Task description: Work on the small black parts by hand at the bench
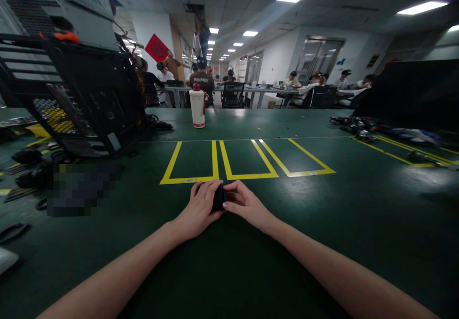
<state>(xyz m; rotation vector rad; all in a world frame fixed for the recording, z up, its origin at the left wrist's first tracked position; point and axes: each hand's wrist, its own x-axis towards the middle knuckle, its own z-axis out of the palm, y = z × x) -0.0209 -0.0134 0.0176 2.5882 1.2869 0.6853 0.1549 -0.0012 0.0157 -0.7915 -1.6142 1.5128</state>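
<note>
A small black box-like object is on the green table, just in front of the yellow-taped frames. My left hand is wrapped over its top and left side, hiding much of it. From the right, my right hand pinches its right edge between thumb and fingers. What kind of object it is, I cannot make out. Just beyond lie yellow tape outlines stuck to the table.
A white cup with a red lid stands farther back. An open computer case with cables fills the left side. Cables and metal parts lie at right beside a large black shape. Several people sit at tables beyond; one person stands on a ladder.
</note>
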